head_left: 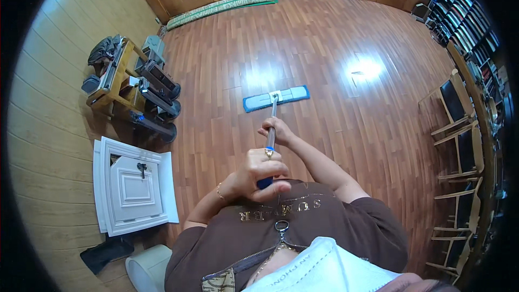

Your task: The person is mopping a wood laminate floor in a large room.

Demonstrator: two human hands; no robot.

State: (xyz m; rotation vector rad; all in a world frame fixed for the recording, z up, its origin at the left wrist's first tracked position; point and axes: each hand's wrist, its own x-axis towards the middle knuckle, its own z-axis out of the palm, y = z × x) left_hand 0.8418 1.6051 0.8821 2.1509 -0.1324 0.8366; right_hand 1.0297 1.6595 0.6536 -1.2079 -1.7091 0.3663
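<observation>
A flat mop (294,94) with a wide grey-blue head edged in darker blue lies on the wooden floor ahead of me. Its metal pole rises from the middle of the head toward my chest. Close to my body, my left hand (258,170) is closed around the blue top end of the pole, with a ring and a bracelet showing. Farther down the pole, my right hand (277,131) wraps round the shaft, its fingers partly hidden behind it.
On the left stand a wooden rack (111,89) with dark devices beside it, a white cabinet (135,186) and a pale bin (148,267). Several chairs (457,97) line the right side by bookshelves (465,11). A rolled mat (221,8) lies along the far wall.
</observation>
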